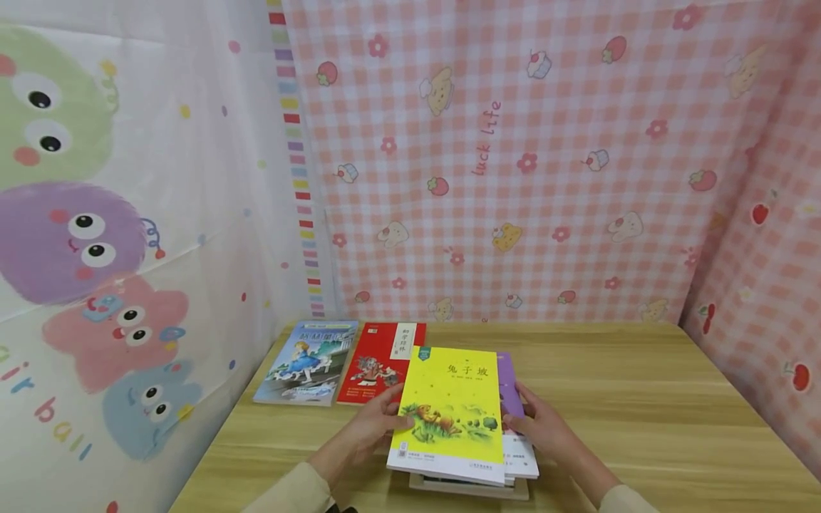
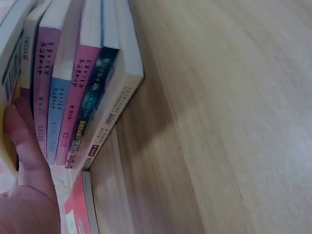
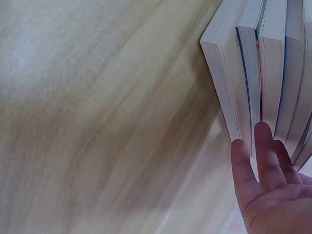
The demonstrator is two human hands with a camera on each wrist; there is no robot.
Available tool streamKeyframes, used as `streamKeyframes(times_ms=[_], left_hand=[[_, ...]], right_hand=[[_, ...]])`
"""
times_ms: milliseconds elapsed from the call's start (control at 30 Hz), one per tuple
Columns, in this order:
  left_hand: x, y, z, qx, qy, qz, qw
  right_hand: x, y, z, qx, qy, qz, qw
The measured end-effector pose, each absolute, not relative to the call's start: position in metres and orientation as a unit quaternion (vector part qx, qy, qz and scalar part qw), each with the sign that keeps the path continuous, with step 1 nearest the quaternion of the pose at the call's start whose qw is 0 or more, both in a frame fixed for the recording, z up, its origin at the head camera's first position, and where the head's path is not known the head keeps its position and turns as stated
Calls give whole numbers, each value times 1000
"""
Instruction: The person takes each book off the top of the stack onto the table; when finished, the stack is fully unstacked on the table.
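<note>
A yellow picture book lies slightly askew on top of a stack of several books. My left hand pinches its left edge, thumb over the cover. Just beneath, a purple-covered book sticks out to the right. My right hand is at that side, its thumb by the purple cover. In the right wrist view its straight fingers touch the page edges of the stacked books. Pink, blue and dark spines show in the left wrist view; the lower covers are hidden.
On the wooden table, a blue book with a girl on its cover lies at the back left. A red book lies beside it, partly behind the yellow one. Patterned cloths hang behind and at both sides.
</note>
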State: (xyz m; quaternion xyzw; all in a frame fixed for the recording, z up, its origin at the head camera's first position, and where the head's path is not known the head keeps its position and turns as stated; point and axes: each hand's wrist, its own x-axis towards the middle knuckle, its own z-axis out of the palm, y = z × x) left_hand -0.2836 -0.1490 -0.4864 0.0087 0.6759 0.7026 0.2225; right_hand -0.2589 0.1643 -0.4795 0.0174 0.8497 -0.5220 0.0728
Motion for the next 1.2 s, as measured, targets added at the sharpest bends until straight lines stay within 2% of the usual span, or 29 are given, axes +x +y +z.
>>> streamKeyframes(times_ms=[200, 533, 900, 1200], left_hand=[[-283, -149, -485, 3, 655, 722, 225], [-280, -158, -482, 48, 634, 743, 209], [-269, -194, -483, 68, 615, 756, 212], [-255, -233, -482, 46, 619, 754, 214]], right_hand=[[-258, 163, -478, 18, 847, -527, 72], [-261, 167, -481, 19, 841, -536, 74], [-262, 167, -486, 9, 825, -561, 64], [-260, 167, -489, 6, 793, -607, 59]])
